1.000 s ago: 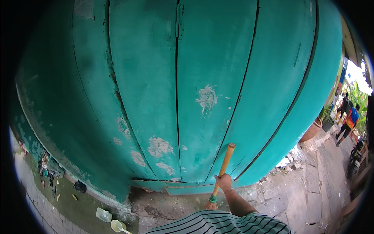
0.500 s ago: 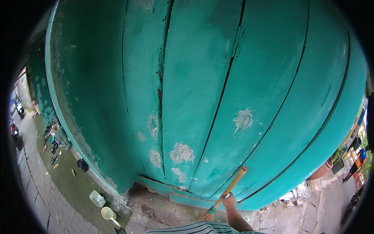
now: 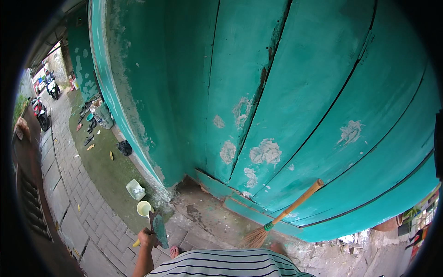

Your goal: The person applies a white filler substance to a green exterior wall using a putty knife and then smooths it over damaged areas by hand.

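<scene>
My left hand is closed round a yellow-handled trowel. Its flat, paint-stained blade points up beside a cream dipper on the ground. By the dipper sits a translucent plastic tub with whitish stuff in it. A stick broom leans against the green wooden panels, its bristles down on the ground. Near the broom's foot a blurred bit of skin, likely my right hand, shows past my striped shirt; its fingers cannot be made out. White filler patches mark the panels.
A black bag lies along the wall's base, with sandals and clutter farther off. Up the paved lane, a person rides a scooter near a parked red motorbike. A dark railing borders the lane's left; a plant pot stands right.
The view has swung left. My right hand has let go of the broom, which now leans on the panels. My left hand has come into view with the trowel.
</scene>
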{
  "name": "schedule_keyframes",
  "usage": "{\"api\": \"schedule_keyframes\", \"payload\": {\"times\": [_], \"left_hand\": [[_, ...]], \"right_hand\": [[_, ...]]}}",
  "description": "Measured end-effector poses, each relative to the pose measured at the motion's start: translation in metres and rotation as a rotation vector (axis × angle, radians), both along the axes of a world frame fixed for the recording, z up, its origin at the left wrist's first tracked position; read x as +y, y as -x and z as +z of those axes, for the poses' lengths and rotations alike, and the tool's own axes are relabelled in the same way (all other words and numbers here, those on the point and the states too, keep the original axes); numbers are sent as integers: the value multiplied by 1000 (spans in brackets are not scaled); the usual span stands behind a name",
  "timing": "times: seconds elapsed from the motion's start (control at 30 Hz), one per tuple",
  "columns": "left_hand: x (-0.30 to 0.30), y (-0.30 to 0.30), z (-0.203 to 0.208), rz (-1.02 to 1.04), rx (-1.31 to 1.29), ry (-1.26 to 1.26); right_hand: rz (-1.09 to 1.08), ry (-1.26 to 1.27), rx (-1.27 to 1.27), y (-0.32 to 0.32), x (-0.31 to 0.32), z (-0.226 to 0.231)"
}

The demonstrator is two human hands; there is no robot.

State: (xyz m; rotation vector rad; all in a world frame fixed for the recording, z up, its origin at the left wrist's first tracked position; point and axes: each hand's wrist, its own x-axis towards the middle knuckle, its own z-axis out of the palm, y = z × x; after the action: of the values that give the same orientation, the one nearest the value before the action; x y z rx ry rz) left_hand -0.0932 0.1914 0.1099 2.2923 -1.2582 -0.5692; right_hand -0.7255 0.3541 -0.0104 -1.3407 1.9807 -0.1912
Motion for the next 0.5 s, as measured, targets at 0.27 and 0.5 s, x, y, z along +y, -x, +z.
{"api": "schedule_keyframes", "payload": {"times": [0.27, 0.5], "left_hand": [[-40, -6, 39, -369, 96, -101], [-70, -108, -5, -389, 210, 7]], "right_hand": [[-188, -192, 58, -87, -3, 87], [-30, -74, 102, -185, -5, 34]]}}
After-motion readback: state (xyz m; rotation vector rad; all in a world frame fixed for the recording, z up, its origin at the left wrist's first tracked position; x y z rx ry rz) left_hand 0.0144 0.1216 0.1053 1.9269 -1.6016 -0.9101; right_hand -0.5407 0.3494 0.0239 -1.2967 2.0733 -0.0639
